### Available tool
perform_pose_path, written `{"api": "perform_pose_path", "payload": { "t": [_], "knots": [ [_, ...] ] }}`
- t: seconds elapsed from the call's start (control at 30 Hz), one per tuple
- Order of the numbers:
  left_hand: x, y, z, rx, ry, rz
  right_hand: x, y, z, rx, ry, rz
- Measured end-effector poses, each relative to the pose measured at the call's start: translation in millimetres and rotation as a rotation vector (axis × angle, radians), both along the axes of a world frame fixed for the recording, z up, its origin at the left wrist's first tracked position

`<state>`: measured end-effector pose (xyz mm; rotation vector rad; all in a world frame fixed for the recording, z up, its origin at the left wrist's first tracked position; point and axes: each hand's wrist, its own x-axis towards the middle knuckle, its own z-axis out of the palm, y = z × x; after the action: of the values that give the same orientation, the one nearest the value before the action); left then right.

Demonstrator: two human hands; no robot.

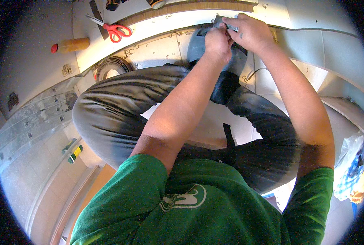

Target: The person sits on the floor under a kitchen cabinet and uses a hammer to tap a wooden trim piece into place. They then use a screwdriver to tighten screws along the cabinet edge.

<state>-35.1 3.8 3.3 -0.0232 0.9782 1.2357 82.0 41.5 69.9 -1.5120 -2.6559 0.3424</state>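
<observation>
Both hands meet at the far middle, just past my shins. My left hand [218, 43] is closed in a pinch near a small dark flat piece [218, 19]; its own fingers hide what is in them. My right hand [253, 33] bends over from the right, fingers closed on a small grey, shiny piece [233, 28] too small to name. The fingertips of the two hands nearly touch. Under them lies a dark grey rounded thing [196, 47], partly covered by my hands and legs.
Red-handled scissors [116, 32] lie on the pale surface at the far left, beside an amber bottle [73, 45] with a red cap. A coiled brown strip [112, 67] rests near my left knee. Curly shavings [129, 52] are scattered around. A wood-edged board [186, 7] stands beyond my hands.
</observation>
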Motion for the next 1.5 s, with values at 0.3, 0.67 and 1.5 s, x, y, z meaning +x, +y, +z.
{"api": "perform_pose_path", "payload": {
  "t": [0.3,0.67,1.5],
  "knots": [
    [-4.5,11.7,-7.6,0.017,0.018,-0.033,-3.3,10.1,-3.5,0.023,-0.012,0.006],
    [-5.9,-12.4,-10.4,0.010,0.094,-0.060,-4.3,-7.5,8.1,0.000,-0.006,0.047],
    [-10.7,-1.1,-4.6,-0.012,0.089,-0.065,-5.4,-5.3,-3.4,0.035,0.031,-0.016]
  ]
}}
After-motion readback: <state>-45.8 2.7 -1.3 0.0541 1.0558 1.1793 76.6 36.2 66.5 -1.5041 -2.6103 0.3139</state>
